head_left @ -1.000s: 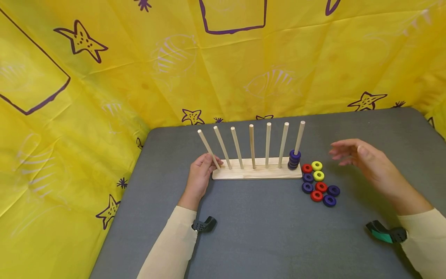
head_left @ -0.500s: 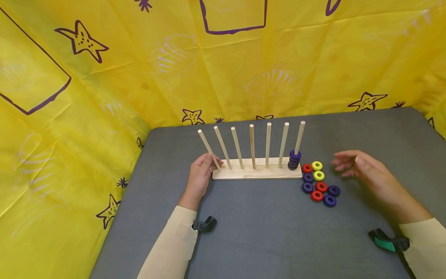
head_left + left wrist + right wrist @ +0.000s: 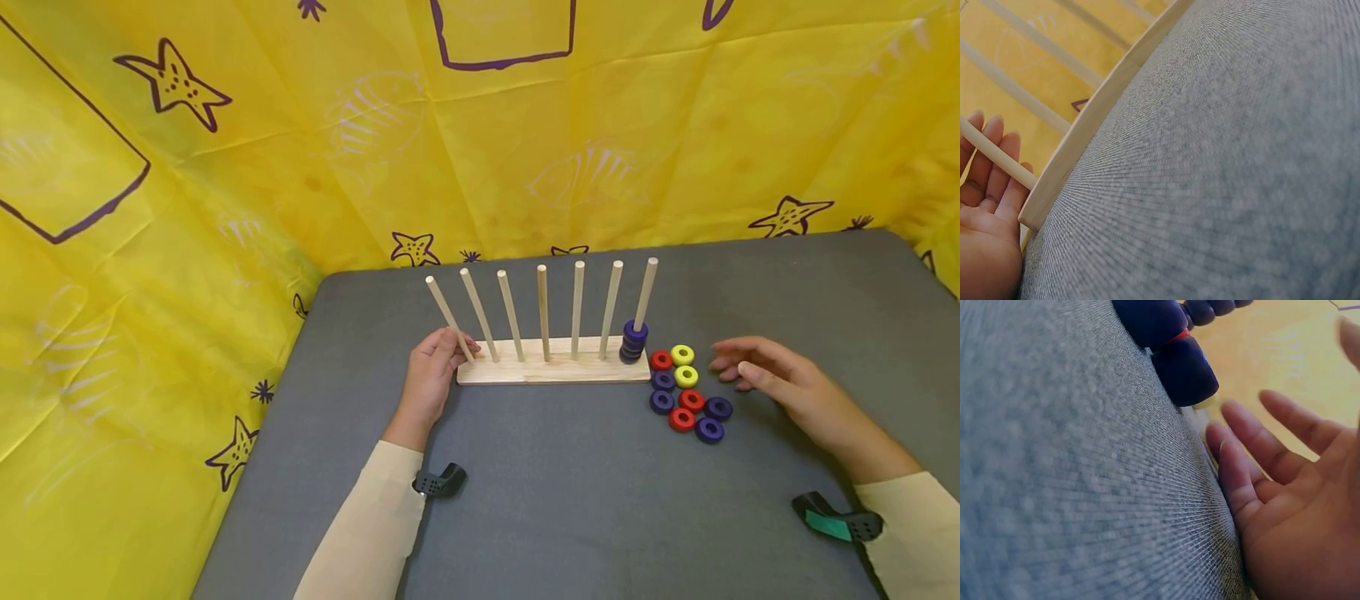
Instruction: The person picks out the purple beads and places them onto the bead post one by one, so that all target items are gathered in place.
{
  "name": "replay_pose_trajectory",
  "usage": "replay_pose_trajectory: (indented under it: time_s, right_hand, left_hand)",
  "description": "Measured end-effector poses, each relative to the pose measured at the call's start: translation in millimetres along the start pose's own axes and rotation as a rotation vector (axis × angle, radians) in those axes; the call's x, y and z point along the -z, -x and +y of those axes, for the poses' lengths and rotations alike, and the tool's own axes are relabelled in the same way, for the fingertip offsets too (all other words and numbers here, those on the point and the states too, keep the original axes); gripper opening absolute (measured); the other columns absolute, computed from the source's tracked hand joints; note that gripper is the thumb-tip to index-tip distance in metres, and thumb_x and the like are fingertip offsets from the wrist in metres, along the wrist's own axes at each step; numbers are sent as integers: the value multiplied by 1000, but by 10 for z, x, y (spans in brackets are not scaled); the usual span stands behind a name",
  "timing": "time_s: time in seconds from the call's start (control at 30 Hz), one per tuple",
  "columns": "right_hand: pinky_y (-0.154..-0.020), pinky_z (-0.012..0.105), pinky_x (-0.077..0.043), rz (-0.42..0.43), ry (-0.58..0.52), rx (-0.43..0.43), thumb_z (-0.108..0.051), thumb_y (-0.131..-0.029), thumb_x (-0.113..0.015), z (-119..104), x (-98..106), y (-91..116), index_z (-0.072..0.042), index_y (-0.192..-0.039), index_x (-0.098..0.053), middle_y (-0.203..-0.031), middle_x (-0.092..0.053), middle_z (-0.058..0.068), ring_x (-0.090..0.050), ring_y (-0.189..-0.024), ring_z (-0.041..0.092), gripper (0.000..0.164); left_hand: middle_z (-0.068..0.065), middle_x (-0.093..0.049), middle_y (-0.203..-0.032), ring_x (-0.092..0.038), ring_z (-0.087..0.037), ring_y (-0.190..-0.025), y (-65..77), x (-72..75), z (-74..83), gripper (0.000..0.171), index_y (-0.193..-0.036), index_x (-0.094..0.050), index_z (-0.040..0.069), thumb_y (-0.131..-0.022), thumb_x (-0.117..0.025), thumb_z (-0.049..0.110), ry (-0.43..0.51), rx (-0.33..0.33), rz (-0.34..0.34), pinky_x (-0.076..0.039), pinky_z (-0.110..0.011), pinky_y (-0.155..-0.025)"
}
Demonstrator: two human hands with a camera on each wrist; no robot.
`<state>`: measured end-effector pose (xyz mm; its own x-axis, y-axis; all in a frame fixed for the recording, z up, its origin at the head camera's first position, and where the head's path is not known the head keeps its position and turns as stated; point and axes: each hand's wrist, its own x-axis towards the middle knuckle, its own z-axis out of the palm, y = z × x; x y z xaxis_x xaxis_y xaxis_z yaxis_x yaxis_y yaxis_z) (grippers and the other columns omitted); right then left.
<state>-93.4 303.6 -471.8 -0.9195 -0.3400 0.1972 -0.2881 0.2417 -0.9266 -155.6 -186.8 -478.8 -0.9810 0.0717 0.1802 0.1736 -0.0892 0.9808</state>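
Note:
A pale wooden peg rack (image 3: 555,371) stands on the grey table, with several upright pegs in a row. Purple rings (image 3: 633,342) are stacked on its rightmost peg. My left hand (image 3: 429,375) is at the rack's left end, its fairly straight fingers (image 3: 997,162) behind the leftmost peg (image 3: 997,156); its thumb is outside the left wrist view. Loose rings lie at the rack's right end: red (image 3: 682,419), yellow (image 3: 686,377) and purple (image 3: 709,430). My right hand (image 3: 795,387) rests low beside them, fingers loosely bent, holding nothing.
A yellow cloth (image 3: 480,150) with purple starfish drawings hangs behind and to the left of the grey table (image 3: 570,500). Dark straps with mounts (image 3: 442,481) sit on both wrists.
My right hand has come down to the table, toward me, and its fingers now lie closer to the loose rings. The left hand, rack and rings have stayed put.

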Motion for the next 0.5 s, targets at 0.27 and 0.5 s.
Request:
replay_pose_trajectory:
  time_s: [0.27, 0.5]
  right_hand:
    - [-90, 19, -52, -50, 66, -29, 12, -100, -69, 1, -12, 12, 5, -143, -61, -126, -70, 14, -65, -108, 19, 43]
    - [-91, 16, -49, -113, 147, -11, 8, -93, -82, 19, 28, 13, -1, -139, -67, -131, -70, 7, -63, -111, 14, 50]
  left_hand:
    - [-12, -70, -102, -69, -29, -102, -9, -4, 9, 50, -110, -63, -20, -118, -53, 29, 11, -2, 5, -57, -36, -94]
    - [-13, -70, -102, -68, -32, -104, -10, 6, -1, 53, -111, -63, -20, -117, -54, 32, -4, 1, -8, -56, -37, -95]
